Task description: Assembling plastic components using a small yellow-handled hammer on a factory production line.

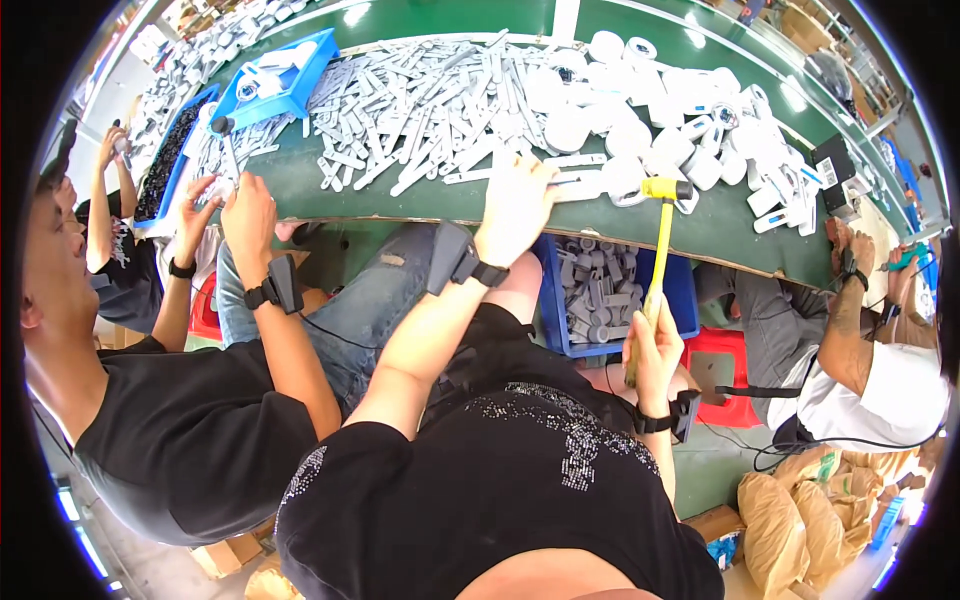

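Note:
In my right hand (655,350) is a yellow mallet (661,250), held upright by its handle. Its yellow and black head rises over the table's near edge, beside the white plastic parts. My left hand (515,205) rests at the near side of the green table with its fingers bent and pressed together. White plastic strips (580,184) lie right at its fingertips; what the fingers hold is hidden. A large heap of grey-white strips (420,110) spreads beyond my left hand. Farther right lies a pile of round white housings (625,130).
A blue bin (552,320) of grey-white parts stands below the table edge, between my arms. A blue tray (310,85) sits at the far left, near a bin of black pieces (172,160). Co-workers sit close on both sides; the left one holds a hammer (228,145).

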{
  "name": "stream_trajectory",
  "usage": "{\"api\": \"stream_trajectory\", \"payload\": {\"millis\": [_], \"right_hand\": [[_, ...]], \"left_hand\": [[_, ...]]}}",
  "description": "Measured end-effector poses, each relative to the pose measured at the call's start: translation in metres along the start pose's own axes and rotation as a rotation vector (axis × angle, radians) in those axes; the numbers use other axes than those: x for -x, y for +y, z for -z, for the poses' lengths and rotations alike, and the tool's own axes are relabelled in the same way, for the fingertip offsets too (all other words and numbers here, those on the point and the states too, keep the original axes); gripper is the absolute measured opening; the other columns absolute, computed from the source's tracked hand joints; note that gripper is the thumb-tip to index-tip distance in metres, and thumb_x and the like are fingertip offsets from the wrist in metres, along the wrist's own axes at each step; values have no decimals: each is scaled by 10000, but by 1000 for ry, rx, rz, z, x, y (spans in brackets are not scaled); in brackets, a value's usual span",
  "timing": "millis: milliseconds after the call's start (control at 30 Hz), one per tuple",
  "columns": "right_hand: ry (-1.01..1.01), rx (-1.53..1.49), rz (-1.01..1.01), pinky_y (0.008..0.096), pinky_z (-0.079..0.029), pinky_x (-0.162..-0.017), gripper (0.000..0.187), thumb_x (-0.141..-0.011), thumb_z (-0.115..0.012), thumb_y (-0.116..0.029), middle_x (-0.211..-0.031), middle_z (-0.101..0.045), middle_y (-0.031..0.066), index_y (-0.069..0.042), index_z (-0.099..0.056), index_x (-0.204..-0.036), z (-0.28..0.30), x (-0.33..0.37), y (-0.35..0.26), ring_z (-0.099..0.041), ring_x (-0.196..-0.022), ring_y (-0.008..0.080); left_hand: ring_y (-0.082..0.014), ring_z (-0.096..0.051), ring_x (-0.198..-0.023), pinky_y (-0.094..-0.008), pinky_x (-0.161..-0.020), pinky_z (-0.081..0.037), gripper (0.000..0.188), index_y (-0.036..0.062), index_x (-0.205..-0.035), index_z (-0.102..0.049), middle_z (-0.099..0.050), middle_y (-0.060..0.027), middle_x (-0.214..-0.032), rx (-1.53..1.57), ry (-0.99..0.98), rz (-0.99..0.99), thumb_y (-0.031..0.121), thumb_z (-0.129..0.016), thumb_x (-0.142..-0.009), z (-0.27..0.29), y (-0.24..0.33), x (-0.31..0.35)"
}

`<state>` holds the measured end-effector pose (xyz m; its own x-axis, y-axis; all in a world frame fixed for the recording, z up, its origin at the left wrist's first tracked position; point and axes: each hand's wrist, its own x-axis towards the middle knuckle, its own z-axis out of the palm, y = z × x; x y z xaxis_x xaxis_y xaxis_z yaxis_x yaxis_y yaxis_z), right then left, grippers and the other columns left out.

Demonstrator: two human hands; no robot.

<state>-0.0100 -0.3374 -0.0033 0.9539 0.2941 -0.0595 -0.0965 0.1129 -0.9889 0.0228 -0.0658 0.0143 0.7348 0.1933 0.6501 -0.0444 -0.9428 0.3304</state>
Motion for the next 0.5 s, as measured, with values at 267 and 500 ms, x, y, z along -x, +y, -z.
{"api": "stream_trajectory", "payload": {"millis": [267, 500], "right_hand": [[42, -13, -62, 171, -363, -395, 470, -945, -547, -38, -713, -503, -25, -35, -432, -1400, 14, 24, -2, -435, -463, 26], [30, -47, -59, 171, -356, -395, 478, -944, -557, -48, -691, -497, -34, -37, -426, -1404, 14, 24, -3, -430, -459, 25]], "left_hand": [[-273, -532, -860, -365, -761, -448, 200, 46, -1007, -676, -577, -98, -870, 54, 75, -115, 89, -652, -813, -1, 5, -28], [-258, -520, -886, -356, -754, -454, 162, 57, -971, -709, -595, -81, -868, 130, 22, -75, 90, -663, -819, -15, 10, -27]]}}
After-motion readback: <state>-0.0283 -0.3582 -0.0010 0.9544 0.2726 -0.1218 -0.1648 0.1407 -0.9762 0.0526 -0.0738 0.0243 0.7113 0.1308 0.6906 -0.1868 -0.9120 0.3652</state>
